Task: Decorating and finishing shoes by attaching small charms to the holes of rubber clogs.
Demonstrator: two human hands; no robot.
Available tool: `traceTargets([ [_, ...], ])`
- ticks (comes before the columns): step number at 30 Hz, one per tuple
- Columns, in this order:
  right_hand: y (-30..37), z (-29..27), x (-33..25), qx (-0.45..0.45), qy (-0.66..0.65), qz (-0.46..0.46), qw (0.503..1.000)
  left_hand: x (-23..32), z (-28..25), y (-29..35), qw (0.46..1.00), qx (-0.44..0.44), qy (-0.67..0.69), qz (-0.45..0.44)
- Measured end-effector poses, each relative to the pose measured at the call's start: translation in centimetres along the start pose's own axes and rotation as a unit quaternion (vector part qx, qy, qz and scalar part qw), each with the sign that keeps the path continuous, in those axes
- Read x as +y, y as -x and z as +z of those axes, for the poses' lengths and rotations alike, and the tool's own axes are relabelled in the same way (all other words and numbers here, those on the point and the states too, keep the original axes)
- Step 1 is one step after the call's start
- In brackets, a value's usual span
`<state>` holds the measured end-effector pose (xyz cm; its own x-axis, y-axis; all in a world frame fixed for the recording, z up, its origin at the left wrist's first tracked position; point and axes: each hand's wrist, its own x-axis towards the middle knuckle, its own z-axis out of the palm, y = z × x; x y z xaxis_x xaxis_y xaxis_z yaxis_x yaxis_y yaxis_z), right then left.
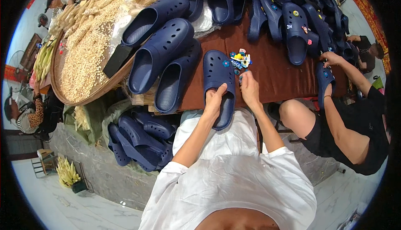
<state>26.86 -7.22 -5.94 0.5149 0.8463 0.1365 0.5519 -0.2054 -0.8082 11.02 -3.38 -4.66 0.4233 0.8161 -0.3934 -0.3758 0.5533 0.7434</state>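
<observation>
A navy clog (215, 69) with holes in its upper lies at the near edge of the brown-covered table, its heel over my lap. One blue flower-shaped charm (226, 63) sits on the clog's upper. My left hand (215, 100) grips the clog at its opening, thumb inside. Just right of the clog, my right hand (249, 88) has its fingers pinched together around a small dark piece, perhaps a shoe charm; its kind is too small to make out. Beyond those fingertips is a small pile of colourful shoe charms (241, 58).
Several plain navy clogs (163, 48) stand to the left, beside a round basket (62, 88) of corn kernels. Charm-decorated clogs (297, 33) crowd the far right. A co-worker (351, 134) at right handles another clog (324, 81). More clogs (142, 140) fill a sack below left.
</observation>
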Motion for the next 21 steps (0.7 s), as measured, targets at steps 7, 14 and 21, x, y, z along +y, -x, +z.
traceTargets([
  [7, -5.3, -0.8, 0.8, 0.08, 0.111, -0.061, 0.989, 0.8, 0.2, -1.6, 0.992, 0.011, 0.048, -0.119],
  [14, -5.1, 0.1, -4.7, 0.02, 0.011, -0.048, 0.999, -0.2, 0.1, -2.6, 0.978, -0.024, 0.189, -0.09],
  [21, -6.2, 2.2, -4.4, 0.017, 0.048, -0.023, 0.998, -0.8, 0.3, -3.0, 0.971, -0.043, 0.223, -0.072],
])
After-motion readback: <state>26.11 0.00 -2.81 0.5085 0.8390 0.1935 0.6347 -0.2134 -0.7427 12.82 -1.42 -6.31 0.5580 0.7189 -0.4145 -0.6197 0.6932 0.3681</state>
